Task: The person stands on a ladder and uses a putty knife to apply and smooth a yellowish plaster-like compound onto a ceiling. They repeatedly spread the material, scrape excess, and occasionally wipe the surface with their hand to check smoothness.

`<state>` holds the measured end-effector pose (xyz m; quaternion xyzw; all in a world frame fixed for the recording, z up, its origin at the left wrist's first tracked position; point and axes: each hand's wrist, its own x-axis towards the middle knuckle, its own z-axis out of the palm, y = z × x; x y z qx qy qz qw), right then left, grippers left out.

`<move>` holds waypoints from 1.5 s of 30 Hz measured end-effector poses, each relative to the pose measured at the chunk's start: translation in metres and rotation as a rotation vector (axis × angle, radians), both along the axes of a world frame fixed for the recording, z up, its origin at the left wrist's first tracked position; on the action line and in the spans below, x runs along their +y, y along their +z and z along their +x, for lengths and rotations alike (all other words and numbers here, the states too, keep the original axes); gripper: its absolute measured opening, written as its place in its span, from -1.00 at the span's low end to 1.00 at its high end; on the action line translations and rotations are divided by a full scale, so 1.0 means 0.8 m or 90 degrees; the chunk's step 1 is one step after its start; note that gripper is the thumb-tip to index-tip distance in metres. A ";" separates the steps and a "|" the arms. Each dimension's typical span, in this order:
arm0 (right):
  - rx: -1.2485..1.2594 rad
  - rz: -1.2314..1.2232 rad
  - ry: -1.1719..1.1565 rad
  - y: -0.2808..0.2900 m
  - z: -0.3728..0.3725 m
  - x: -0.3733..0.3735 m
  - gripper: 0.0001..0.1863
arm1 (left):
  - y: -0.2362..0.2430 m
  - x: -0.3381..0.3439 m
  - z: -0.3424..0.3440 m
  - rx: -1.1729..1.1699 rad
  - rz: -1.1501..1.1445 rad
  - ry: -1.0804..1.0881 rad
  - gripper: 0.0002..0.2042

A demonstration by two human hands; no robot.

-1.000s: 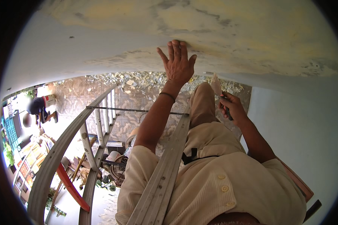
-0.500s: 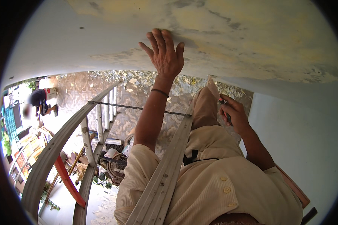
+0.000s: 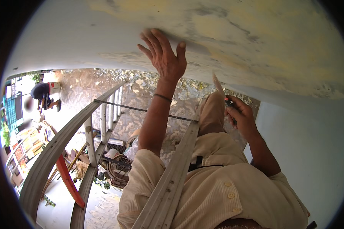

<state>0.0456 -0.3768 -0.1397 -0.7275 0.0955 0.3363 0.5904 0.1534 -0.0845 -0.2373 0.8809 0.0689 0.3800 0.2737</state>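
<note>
My left hand (image 3: 164, 57) lies against the wall (image 3: 225, 42), fingers spread and slightly blurred, with nothing held. The wall is pale with yellowish, grey-marked patches of stripped surface. Lower and to the right, my right hand (image 3: 241, 116) is closed around the dark handle of a putty knife (image 3: 218, 84). Its thin blade points up toward the wall, seen nearly edge-on beside my knee. Whether the blade tip touches the wall I cannot tell.
I am up on an aluminium ladder (image 3: 176, 173), its rails and rungs to my left, with a dark strap (image 3: 145, 110) across it. Paint flakes (image 3: 141, 82) litter the tiled floor. A person (image 3: 44, 93) bends over at far left, near piled belongings (image 3: 30, 141). A wire basket (image 3: 116, 168) stands below.
My left hand has slid a little to the left over the wall. In my right hand the putty knife has turned, so its blade shows narrower.
</note>
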 end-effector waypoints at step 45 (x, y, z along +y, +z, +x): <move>-0.092 0.025 0.069 -0.004 -0.012 0.026 -0.61 | 0.237 0.112 0.009 -0.135 -0.062 0.017 -0.22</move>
